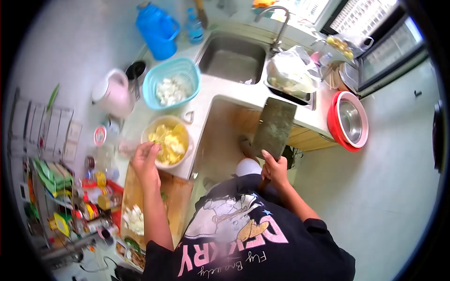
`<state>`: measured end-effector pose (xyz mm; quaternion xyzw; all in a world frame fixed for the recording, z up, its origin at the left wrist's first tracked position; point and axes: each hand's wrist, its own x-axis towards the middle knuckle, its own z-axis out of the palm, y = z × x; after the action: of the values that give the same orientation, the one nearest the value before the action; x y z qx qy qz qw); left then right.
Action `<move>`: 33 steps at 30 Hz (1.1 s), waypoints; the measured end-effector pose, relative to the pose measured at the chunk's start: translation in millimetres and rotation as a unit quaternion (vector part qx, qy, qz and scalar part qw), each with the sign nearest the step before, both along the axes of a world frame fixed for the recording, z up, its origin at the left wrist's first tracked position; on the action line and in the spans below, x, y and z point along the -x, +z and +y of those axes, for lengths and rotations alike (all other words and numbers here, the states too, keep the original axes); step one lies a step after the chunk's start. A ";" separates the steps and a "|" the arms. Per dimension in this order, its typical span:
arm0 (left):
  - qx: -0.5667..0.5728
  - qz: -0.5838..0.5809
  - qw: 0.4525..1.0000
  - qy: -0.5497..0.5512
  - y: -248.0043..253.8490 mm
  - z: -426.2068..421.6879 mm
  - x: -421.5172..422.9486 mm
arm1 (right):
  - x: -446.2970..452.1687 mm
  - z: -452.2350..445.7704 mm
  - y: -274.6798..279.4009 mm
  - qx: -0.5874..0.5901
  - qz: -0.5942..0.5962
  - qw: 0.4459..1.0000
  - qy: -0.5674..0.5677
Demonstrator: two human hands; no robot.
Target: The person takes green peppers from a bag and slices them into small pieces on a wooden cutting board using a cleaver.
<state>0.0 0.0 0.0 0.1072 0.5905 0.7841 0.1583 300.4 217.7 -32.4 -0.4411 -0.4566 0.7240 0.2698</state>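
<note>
My right hand (275,169) is wrapped round the handle of a cleaver (275,124), whose broad dark blade points away from me above the floor. At the left, my left hand (146,161) reaches over the near-left rim of a pale bowl (186,157). Its fingers are drawn together in a pinch, and whatever they may hold is too small to make out. Yellow and whitish food pieces (171,140) fill the bowl. Below my left forearm lies a wooden cutting board (178,206) with chopped white pieces (133,220) on its left side.
A turquoise basket (149,96) with white chunks stands behind the bowl, close to a pink kettle (115,96). Farther back are a blue thermos jug (156,33) and the sink (232,54). Red and pink basins (358,100) sit at the right counter end. Seasoning bottles (96,192) crowd the left.
</note>
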 end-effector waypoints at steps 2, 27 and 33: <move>0.013 0.043 0.997 -0.065 10.7 34.6 22.6 | 2.5 -13.0 -12.8 0.008 0.021 0.997 -0.078; 0.342 0.481 0.770 -0.242 -89.6 657.9 -215.5 | -204.6 315.7 21.8 0.051 0.074 0.969 -0.230; 0.235 0.475 0.821 -0.212 -22.3 641.8 -216.6 | -181.8 353.8 14.8 0.052 0.101 0.985 -0.128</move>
<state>216.6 641.8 -22.3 0.5486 0.7217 0.4202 0.0406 482.2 571.5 -17.6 -0.4339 -0.3286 0.7468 0.3821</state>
